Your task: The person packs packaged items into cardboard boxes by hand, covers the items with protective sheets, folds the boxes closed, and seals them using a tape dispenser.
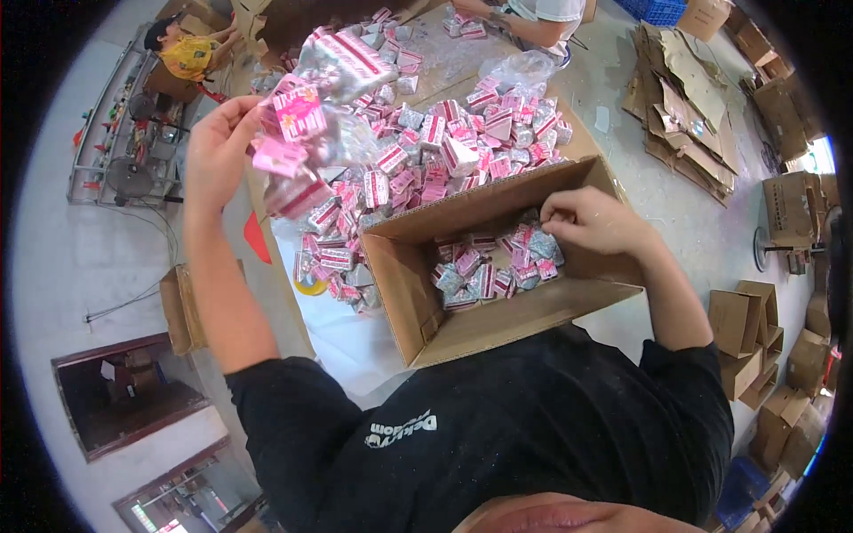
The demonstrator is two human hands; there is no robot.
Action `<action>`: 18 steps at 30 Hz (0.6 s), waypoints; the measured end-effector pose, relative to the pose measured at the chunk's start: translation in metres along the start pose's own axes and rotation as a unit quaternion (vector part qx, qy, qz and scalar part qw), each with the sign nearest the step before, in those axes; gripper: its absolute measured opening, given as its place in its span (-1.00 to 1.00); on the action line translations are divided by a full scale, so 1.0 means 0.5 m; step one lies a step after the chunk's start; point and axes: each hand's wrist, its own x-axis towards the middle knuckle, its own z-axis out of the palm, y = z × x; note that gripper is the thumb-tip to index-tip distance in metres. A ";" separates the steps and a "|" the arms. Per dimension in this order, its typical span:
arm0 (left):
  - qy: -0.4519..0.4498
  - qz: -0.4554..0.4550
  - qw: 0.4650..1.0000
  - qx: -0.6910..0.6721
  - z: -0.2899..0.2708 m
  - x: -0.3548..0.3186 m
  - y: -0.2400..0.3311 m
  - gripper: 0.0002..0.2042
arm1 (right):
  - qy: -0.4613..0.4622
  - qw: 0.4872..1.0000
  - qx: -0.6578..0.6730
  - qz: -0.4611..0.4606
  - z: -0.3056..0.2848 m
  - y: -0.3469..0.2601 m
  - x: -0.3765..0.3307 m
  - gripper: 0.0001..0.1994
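My left hand [222, 142] is raised at the left, above the pile, thumb and fingers closed on small pink-and-silver packets [302, 114]. They hang in a bunch beside the hand, partly blurred. My right hand [593, 222] reaches over the right side of an open cardboard box [400, 289], fingers curled together; whatever they may hold is hidden. Several similar packets [484, 275] lie loose on the bottom of the box. Beyond the box, a large heap of the same packets [426, 169] spreads across the table.
A clear plastic bag [524, 69] rests at the heap's far edge. Yellow tape [311, 286] lies left of the box. Two other people work beyond: one in yellow [187, 60], one in white [555, 13]. Flattened cardboard [684, 107] and stacked cartons [746, 333] are on the right.
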 end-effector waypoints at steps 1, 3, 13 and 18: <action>0.002 0.007 0.999 0.032 0.022 -0.028 0.048 -0.80 | -0.003 0.999 0.036 -0.031 -0.023 -0.019 0.011 -0.77; 0.008 0.007 0.993 0.115 0.077 -0.096 0.116 -0.84 | 0.059 0.994 -0.011 -0.090 -0.068 -0.033 0.062 -0.75; -0.230 0.061 0.929 0.282 0.423 -0.238 -0.008 -0.83 | -0.112 0.954 -0.034 0.274 0.049 0.072 0.561 -0.23; -0.409 -0.175 0.852 0.278 0.446 -0.264 -0.108 -0.76 | -0.257 0.915 -0.273 0.147 0.130 0.101 0.610 -0.32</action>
